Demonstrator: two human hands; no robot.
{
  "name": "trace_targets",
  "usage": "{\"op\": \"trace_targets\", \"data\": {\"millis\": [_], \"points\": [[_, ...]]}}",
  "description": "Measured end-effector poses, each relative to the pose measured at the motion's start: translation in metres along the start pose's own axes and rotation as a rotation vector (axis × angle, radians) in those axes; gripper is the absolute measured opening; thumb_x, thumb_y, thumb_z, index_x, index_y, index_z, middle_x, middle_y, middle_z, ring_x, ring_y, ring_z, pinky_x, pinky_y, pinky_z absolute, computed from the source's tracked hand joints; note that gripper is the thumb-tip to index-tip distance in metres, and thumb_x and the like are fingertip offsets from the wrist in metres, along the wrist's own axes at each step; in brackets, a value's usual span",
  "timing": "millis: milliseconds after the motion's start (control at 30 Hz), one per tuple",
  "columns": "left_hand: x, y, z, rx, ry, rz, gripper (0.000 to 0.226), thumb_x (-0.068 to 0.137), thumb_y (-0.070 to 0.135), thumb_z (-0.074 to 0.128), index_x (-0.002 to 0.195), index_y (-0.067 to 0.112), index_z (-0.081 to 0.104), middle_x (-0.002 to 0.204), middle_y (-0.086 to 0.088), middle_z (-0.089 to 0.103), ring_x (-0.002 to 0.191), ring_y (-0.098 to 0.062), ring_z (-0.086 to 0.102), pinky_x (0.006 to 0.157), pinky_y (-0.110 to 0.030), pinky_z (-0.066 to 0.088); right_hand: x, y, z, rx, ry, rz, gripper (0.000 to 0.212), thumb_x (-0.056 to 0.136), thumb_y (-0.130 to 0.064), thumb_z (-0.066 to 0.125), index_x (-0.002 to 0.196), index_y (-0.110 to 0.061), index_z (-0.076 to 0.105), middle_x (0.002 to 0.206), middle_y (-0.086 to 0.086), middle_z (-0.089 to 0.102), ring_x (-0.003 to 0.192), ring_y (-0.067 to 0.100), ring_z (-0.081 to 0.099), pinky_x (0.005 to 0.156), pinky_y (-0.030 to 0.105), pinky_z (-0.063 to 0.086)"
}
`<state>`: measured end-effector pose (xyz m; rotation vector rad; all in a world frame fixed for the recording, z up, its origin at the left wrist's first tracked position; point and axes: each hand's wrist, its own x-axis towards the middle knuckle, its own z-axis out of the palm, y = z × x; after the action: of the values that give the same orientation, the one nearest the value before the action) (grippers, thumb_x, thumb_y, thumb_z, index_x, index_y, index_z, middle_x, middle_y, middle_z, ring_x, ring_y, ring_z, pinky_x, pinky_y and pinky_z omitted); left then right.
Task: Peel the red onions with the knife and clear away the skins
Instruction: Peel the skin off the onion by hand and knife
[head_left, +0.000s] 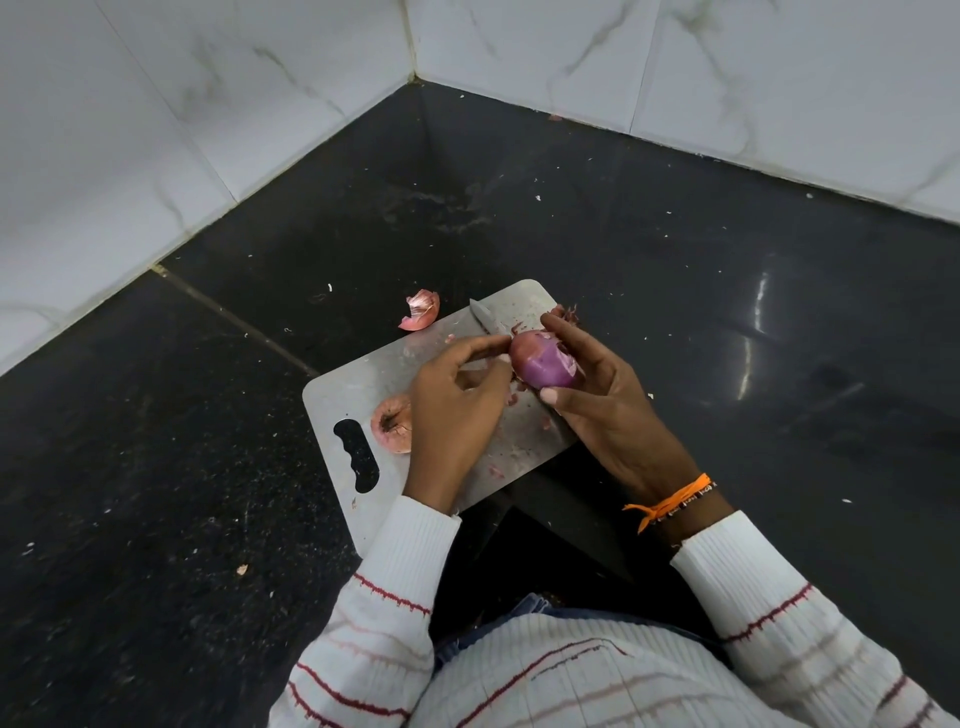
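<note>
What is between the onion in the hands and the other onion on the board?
In the head view, the left hand lies between the half-peeled onion and the unpeeled onion resting on the cutting board.

counter: black polished stone, speckled, set into a corner of white marble-look wall tiles
seam: a thin pale joint line runs across its left part
cutting board: grey, rounded corners, lies flat near the counter's front edge, its dark handle slot at the near left
loose skin: a curled pink onion peel lies on the counter, just beside the board's far left edge
scraps: small pale flecks lie scattered on the stone
</note>
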<state>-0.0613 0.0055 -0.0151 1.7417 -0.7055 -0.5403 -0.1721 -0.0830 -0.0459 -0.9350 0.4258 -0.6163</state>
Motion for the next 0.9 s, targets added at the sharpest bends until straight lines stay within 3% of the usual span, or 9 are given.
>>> {"op": "trace_targets", "data": {"millis": [133,267,333,400,500,667,767,900], "points": [[-0.0018,0.0039,-0.0005,0.126,-0.008,0.049,0.023,0.081,0.027,0.068,0.103,0.019,0.069,0.098,0.006,0.069,0.09,-0.002,0.063,0.077,-0.016,0.052,0.0012,0.0035,-0.0053,-0.106,-0.007,-0.008,0.073,0.063,0.016,0.065,0.128,-0.012,0.047,0.132,0.002,0.049,0.123,0.022,0.05,0.094,0.027,0.051],[-0.0004,0.0008,-0.001,0.198,-0.019,0.069,0.02,0.079,0.026,0.069,0.097,0.017,0.07,0.091,0.009,0.068,0.081,0.022,0.052,0.067,0.0,0.042,0.0004,0.0052,-0.0071,-0.209,0.017,-0.021,0.073,0.067,0.02,0.064,0.129,-0.015,0.046,0.131,-0.002,0.049,0.124,0.02,0.049,0.096,0.028,0.05],[-0.0005,0.0013,-0.0009,0.201,-0.014,0.073,0.016,0.079,0.024,0.07,0.092,0.017,0.07,0.086,0.011,0.066,0.079,0.022,0.052,0.066,0.004,0.04,0.0002,0.0051,-0.0066,-0.231,0.011,-0.029,0.073,0.066,0.02,0.065,0.127,-0.017,0.047,0.13,-0.003,0.05,0.123,0.018,0.05,0.096,0.028,0.05],[-0.0011,0.0029,-0.0008,0.199,-0.009,0.062,0.012,0.078,0.022,0.07,0.09,0.017,0.07,0.081,0.012,0.065,0.077,0.014,0.056,0.065,0.004,0.04,0.0002,0.0052,-0.0057,-0.237,0.002,-0.031,0.074,0.064,0.019,0.067,0.125,-0.018,0.048,0.127,-0.005,0.051,0.121,0.016,0.052,0.094,0.027,0.051],[-0.0021,0.0039,-0.0005,0.203,-0.002,0.068,0.008,0.077,0.019,0.07,0.085,0.017,0.07,0.074,0.016,0.063,0.074,0.017,0.056,0.062,0.004,0.04,0.0001,0.0053,-0.0047,-0.244,0.008,-0.024,0.075,0.064,0.023,0.064,0.124,-0.018,0.048,0.125,-0.006,0.052,0.119,0.016,0.053,0.093,0.027,0.052],[-0.0015,0.0,-0.0018,0.186,0.024,0.099,0.006,0.077,0.014,0.07,0.083,0.016,0.073,0.069,0.019,0.062,0.068,0.009,0.06,0.063,-0.001,0.045,-0.0019,0.0049,-0.005,-0.263,0.006,-0.012,0.075,0.064,0.023,0.064,0.124,-0.02,0.049,0.124,-0.007,0.053,0.118,0.014,0.053,0.092,0.028,0.052],[0.0006,-0.0032,-0.005,0.168,0.029,0.105,0.013,0.079,0.006,0.067,0.086,0.015,0.073,0.073,0.015,0.064,0.072,0.008,0.061,0.066,-0.004,0.048,-0.0022,0.0047,-0.0038,-0.265,-0.001,-0.012,0.071,0.066,0.021,0.063,0.123,-0.019,0.048,0.123,-0.008,0.053,0.114,0.009,0.056,0.088,0.022,0.053],[0.0,-0.0052,-0.0047,0.071,0.042,0.03,0.021,0.087,0.003,0.057,0.087,0.019,0.069,0.086,0.011,0.067,0.079,-0.005,0.067,0.072,-0.02,0.056,-0.0003,0.004,-0.0036,-0.238,0.017,-0.005,0.068,0.068,0.021,0.062,0.12,-0.021,0.05,0.121,-0.01,0.054,0.109,0.003,0.058,0.087,0.021,0.053]]}}
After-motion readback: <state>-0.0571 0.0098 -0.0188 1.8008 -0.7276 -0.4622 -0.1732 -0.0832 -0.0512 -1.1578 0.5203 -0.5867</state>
